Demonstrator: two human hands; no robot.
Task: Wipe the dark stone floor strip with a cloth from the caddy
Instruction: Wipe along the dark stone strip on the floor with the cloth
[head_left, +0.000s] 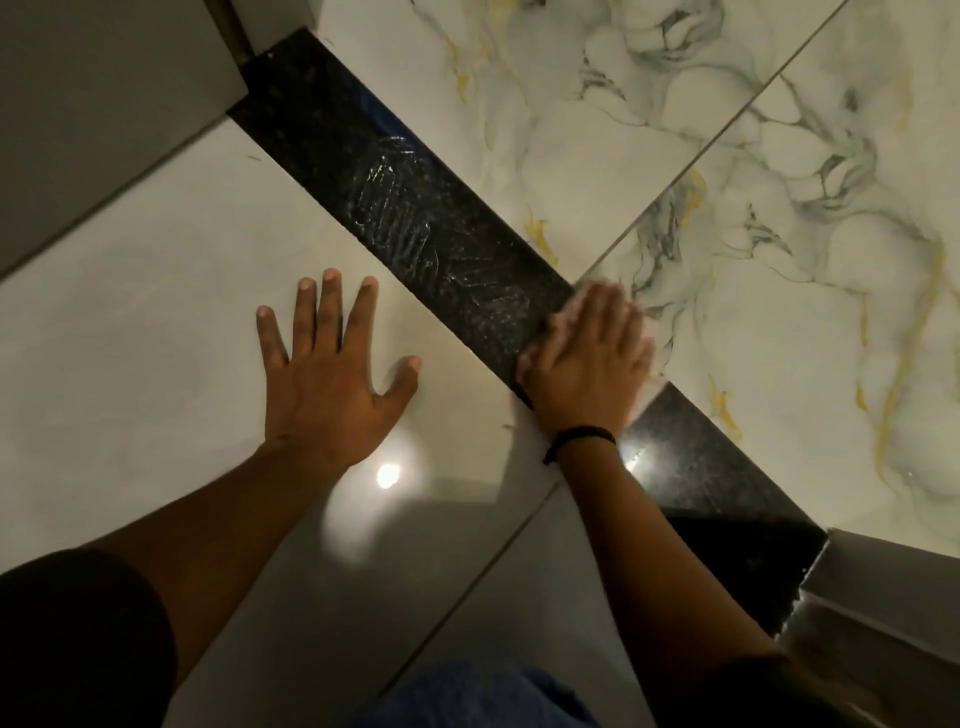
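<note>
A pale, crumpled cloth (647, 332) is pressed flat under the right hand (587, 358) on the dark speckled stone floor strip (415, 208); the left hand (332, 374) is splayed empty on the glossy cream tile (156, 312) beside it.

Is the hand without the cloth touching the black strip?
Apart. The head view shows the left hand flat on pale tile, with tile visible between its thumb and the dark strip.

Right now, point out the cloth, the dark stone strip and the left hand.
cloth (647, 332): head view, pale edge showing beside the right hand (589, 358).
dark stone strip (415, 218): head view, streaked wet middle.
left hand (324, 384): head view, back of the hand.
</note>
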